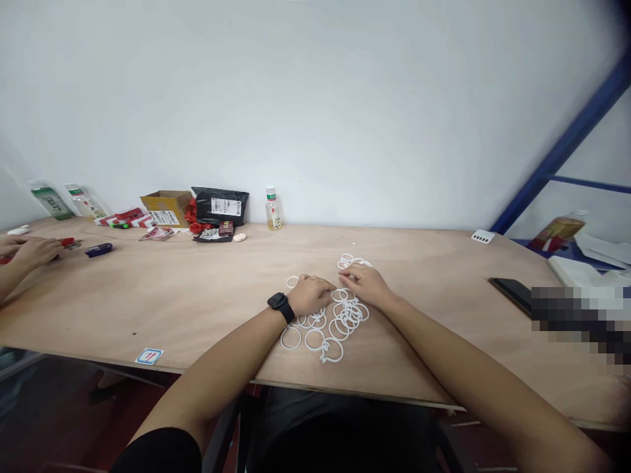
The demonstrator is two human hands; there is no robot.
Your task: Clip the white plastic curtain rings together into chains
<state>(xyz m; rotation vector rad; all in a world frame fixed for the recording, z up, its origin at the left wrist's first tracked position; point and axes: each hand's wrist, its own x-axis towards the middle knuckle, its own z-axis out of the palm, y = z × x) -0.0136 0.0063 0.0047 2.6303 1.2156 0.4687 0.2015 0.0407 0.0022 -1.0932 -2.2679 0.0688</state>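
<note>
Several white plastic rings (340,322) lie in a loose heap on the plywood table (197,295) in front of me. My left hand (311,293), with a black watch on its wrist, rests on the heap's left part with fingers curled over the rings. My right hand (367,282) lies on the heap's far right side, fingers bent down onto the rings. A few more rings (352,261) sit just beyond my right hand. What the fingertips pinch is hidden.
Another person's hands (29,251) work at the far left by a purple object (98,249). A cardboard box (166,207), black bag (220,203), bottles (273,210) line the wall. A black phone (513,292) lies at the right, blue shelving (566,144) beyond.
</note>
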